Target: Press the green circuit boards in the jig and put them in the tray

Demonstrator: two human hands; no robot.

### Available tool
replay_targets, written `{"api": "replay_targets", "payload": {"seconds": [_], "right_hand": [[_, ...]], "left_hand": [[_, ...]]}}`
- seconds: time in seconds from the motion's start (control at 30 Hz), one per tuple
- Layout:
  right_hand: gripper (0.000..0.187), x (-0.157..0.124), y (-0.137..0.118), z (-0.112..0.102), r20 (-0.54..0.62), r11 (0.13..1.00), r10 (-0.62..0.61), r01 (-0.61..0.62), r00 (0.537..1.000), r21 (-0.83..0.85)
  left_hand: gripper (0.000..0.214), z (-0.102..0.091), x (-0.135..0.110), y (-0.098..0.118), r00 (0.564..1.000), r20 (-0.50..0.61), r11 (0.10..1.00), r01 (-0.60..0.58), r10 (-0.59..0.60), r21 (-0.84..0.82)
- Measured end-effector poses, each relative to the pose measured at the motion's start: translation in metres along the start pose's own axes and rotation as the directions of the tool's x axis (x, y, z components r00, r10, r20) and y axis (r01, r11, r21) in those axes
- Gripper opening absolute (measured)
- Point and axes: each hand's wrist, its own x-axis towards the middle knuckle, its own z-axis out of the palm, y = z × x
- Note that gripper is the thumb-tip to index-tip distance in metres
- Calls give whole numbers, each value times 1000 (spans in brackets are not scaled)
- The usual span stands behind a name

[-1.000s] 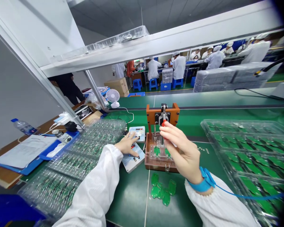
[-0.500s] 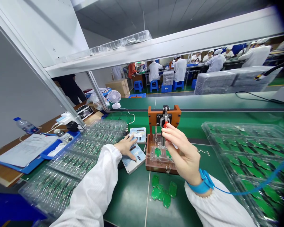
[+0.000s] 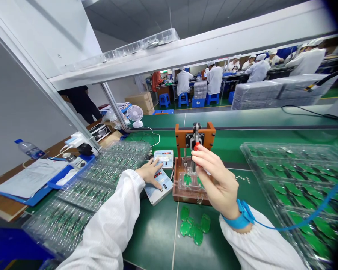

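On the green bench mat a brown wooden press fixture is set, a white tester box beside it is touched by the unclenched left hand, and the fixture's red-tipped lever is clasped by the right hand.

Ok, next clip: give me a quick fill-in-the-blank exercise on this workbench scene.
The right hand wears a corded elastic wrist strap coloured ____.
The left hand rests on the white tester box, which lies ____ of the brown wooden press fixture.
The right hand's fingers pinch the fixture's metal clamp lever, whose tip is ____.
The loose flat circuit boards lying before the fixture are ____.
Missing: blue; left; red; green.
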Motion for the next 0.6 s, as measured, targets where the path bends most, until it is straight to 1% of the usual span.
{"api": "replay_targets", "payload": {"seconds": [0.2, 0.33, 0.4, 0.47, 0.5, 0.53, 0.57, 0.6], "right_hand": [[60, -1, 0, 1, -2, 1000, 8, -8, 1000, 5], [59, -2, 1, 0, 0, 1000, 13, -13, 1000, 2], [60, -2, 1, 1, 1, 1000, 11, -11, 1000, 1], [60, -1, 0, 1, 1, 1000, 7, -7, 1000, 1], [60, 0, 0, 1, 2, 1000, 4, -4, 1000, 0], [60, 0, 0, 1, 2, 1000, 3, -3, 1000, -1], [60, 0, 0, 1, 2, 1000, 2, -2, 1000, -3], [60, 1, 0, 1, 1, 1000, 3, -3, 1000, -6]], "left_hand": [[143, 1, 2, -1, 1000, -1, 1000, -18, 18, 19], [139, 2, 3, 3, 1000, 6, 1000, -5, 4, 28], [138, -1, -1, 7, 1000, 2, 1000, 12, -12, 29], [137, -7, -10, 12, 999, -24, 999, 27, -26, 30], [132, -10, -18, 16, 998, -60, 999, 30, -28, 28], [119, -13, -27, 21, 993, -111, 999, 36, -34, 21], [101, -14, -38, 28, 984, -175, 999, 42, -40, 5], [76, -14, -49, 38, 970, -239, 999, 32, -37, -25]]}}
